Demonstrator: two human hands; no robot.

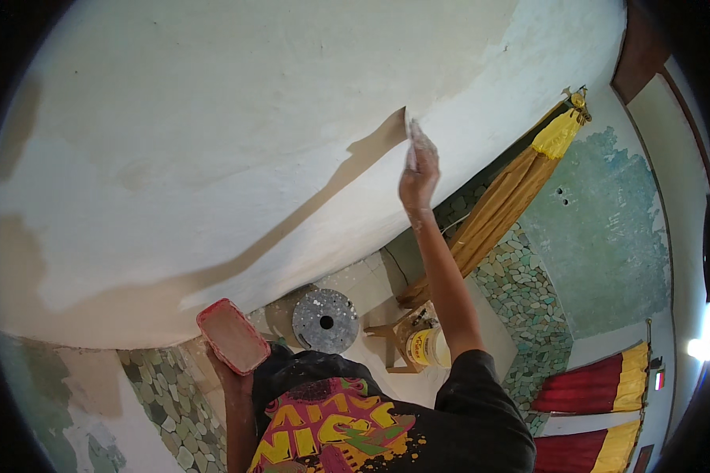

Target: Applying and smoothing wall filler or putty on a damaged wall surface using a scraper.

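My right hand [420,169], dusted with white, is raised on an outstretched arm against the pale wall [292,118]. Its fingers close on a thin flat scraper [408,124], seen nearly edge-on, so its shape is hard to make out. The blade meets the wall where the arm's shadow ends. Low on the left, my left hand [243,381] supports a red-rimmed rectangular tray [233,337] from below, most of its fingers hidden. Smooth beige-grey paste fills the tray.
A speckled grey round object with a central hole [325,322] stands on the floor below me. Beside it is a wooden stool [390,347] with a yellow-labelled tub [427,347]. A gold curtain [489,213] hangs right of my arm. Stone cladding [528,292] covers lower walls.
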